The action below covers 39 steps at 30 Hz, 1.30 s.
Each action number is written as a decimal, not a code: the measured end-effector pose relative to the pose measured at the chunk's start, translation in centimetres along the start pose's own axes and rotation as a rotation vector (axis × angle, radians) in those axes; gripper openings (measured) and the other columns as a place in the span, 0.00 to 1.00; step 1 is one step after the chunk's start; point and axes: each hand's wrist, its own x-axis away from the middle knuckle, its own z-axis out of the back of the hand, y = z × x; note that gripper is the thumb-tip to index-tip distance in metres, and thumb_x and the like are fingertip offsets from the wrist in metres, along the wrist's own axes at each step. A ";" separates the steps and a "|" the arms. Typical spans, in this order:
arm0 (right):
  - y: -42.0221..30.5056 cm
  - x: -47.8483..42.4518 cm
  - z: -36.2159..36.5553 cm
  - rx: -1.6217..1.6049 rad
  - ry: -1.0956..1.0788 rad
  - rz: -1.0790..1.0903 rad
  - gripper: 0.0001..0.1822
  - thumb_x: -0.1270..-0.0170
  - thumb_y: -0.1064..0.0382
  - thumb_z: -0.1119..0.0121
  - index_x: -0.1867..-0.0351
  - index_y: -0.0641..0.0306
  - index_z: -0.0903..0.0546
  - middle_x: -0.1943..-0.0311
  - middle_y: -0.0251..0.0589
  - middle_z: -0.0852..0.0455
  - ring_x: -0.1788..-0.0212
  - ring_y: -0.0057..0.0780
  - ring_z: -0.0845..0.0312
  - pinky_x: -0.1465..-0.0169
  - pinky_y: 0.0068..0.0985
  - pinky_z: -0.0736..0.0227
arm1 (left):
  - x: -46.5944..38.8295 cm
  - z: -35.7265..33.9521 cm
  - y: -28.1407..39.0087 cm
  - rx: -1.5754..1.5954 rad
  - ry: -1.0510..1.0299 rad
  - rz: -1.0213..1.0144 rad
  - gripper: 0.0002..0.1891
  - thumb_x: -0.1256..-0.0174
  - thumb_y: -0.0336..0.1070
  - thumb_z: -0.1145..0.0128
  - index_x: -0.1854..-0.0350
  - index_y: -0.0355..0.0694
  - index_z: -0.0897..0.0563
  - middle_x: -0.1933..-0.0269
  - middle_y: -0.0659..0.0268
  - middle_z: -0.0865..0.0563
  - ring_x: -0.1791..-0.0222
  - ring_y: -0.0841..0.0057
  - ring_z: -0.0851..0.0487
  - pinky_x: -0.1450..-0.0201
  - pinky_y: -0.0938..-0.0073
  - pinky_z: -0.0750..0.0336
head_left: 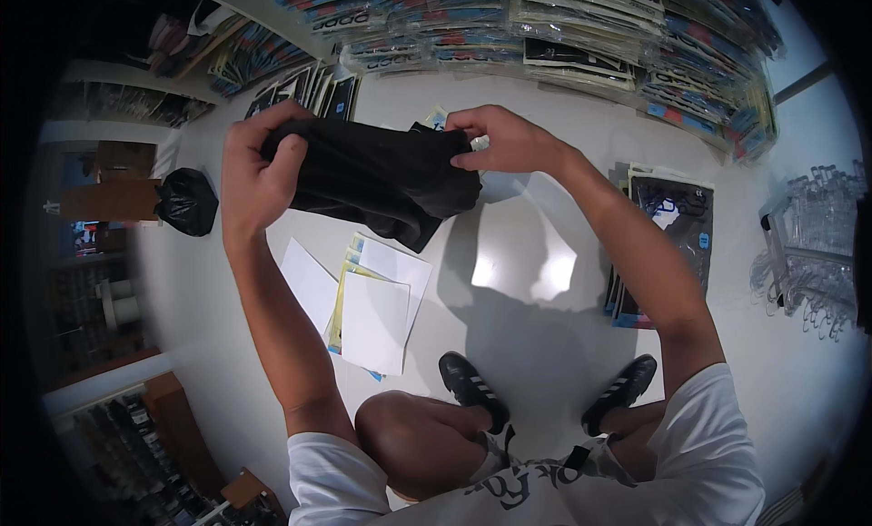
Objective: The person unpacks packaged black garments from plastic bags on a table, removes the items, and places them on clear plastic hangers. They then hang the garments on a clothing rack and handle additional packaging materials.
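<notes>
A black folded garment (368,168) hangs between my two hands above the pale floor. My left hand (262,165) grips its left end, thumb in front and fingers behind. At the upper right corner, my right hand (494,141) pinches the cloth between thumb and fingers. A small tag (436,117) with printing shows just behind the cloth near my right fingers. Below the garment, white sheets (376,321) lie on the floor over yellow-edged printed packages (337,321). The underside of the garment is hidden from me.
Plastic-wrapped packages (579,22) are piled along the far side. More dark packages (681,206) lie stacked at right, near a rack of clear hangers (817,233). A black plastic bag (187,202) sits at left. My shoes (473,390) rest on the floor (524,349).
</notes>
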 end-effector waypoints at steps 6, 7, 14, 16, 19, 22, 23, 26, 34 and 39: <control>-7.4 2.0 6.2 0.292 0.508 0.234 0.15 0.35 0.59 0.34 0.53 0.65 0.19 0.76 0.37 0.22 0.74 0.23 0.30 0.67 0.25 0.32 | -1.1 3.6 1.9 0.071 0.236 -0.013 0.10 0.40 0.25 0.48 0.58 0.34 0.17 0.72 0.72 0.21 0.71 0.88 0.28 0.66 0.88 0.38; -9.1 2.0 7.4 0.294 0.593 0.341 0.13 0.34 0.60 0.34 0.54 0.65 0.18 0.76 0.37 0.22 0.75 0.24 0.30 0.67 0.25 0.33 | -1.5 4.1 1.9 0.105 0.313 -0.128 0.11 0.36 0.24 0.48 0.56 0.34 0.15 0.71 0.70 0.19 0.70 0.88 0.25 0.64 0.89 0.36; -22.5 3.4 13.2 0.845 0.843 0.606 0.08 0.35 0.70 0.36 0.69 0.70 0.24 0.77 0.32 0.25 0.71 0.16 0.33 0.67 0.18 0.36 | -3.0 9.6 3.2 -0.054 0.746 -0.136 0.11 0.27 0.28 0.46 0.47 0.38 0.16 0.62 0.65 0.13 0.61 0.83 0.16 0.57 0.86 0.28; -25.2 4.4 13.4 0.757 0.780 0.466 0.09 0.36 0.68 0.34 0.68 0.70 0.23 0.77 0.31 0.25 0.71 0.15 0.33 0.67 0.18 0.36 | -3.5 8.9 3.7 0.133 0.558 -0.058 0.11 0.27 0.29 0.46 0.47 0.37 0.16 0.62 0.66 0.14 0.61 0.84 0.18 0.57 0.86 0.30; -25.6 5.6 15.9 0.795 0.740 0.438 0.11 0.36 0.65 0.32 0.71 0.70 0.21 0.79 0.27 0.26 0.73 0.13 0.34 0.70 0.17 0.39 | -4.6 9.0 4.6 0.343 0.092 -0.057 0.10 0.28 0.31 0.44 0.49 0.35 0.18 0.63 0.71 0.16 0.60 0.86 0.21 0.52 0.86 0.32; -28.5 7.8 17.1 0.586 0.758 0.244 0.12 0.37 0.66 0.31 0.75 0.69 0.20 0.82 0.24 0.29 0.75 0.09 0.37 0.73 0.15 0.42 | -4.8 8.0 9.1 0.517 0.131 0.094 0.09 0.27 0.33 0.43 0.54 0.33 0.18 0.64 0.73 0.18 0.64 0.89 0.23 0.58 0.89 0.31; -30.1 8.5 18.0 0.611 0.693 0.235 0.13 0.38 0.61 0.31 0.73 0.68 0.18 0.81 0.28 0.25 0.76 0.14 0.33 0.72 0.19 0.38 | -5.1 8.4 10.5 0.525 0.159 0.121 0.09 0.27 0.33 0.43 0.55 0.32 0.17 0.65 0.74 0.18 0.64 0.90 0.23 0.60 0.89 0.31; -34.0 10.7 20.9 0.689 0.538 0.247 0.15 0.40 0.53 0.28 0.71 0.64 0.15 0.81 0.28 0.27 0.78 0.15 0.35 0.72 0.20 0.41 | -7.3 12.6 14.8 0.503 -0.105 0.048 0.10 0.28 0.34 0.41 0.56 0.31 0.17 0.67 0.75 0.19 0.67 0.91 0.25 0.63 0.89 0.32; -49.3 16.5 23.9 0.267 0.507 -0.147 0.17 0.36 0.59 0.32 0.73 0.65 0.27 0.79 0.26 0.38 0.74 0.14 0.46 0.71 0.21 0.48 | -12.0 21.6 29.9 0.408 -0.169 0.052 0.17 0.29 0.38 0.38 0.75 0.35 0.25 0.78 0.79 0.34 0.77 0.90 0.41 0.76 0.83 0.49; -58.7 21.0 23.4 0.148 0.554 -0.317 0.14 0.35 0.61 0.32 0.70 0.66 0.25 0.78 0.23 0.38 0.74 0.12 0.47 0.71 0.20 0.50 | -13.0 25.9 40.1 0.309 -0.265 0.160 0.19 0.36 0.37 0.31 0.80 0.31 0.24 0.83 0.75 0.33 0.79 0.88 0.41 0.78 0.79 0.47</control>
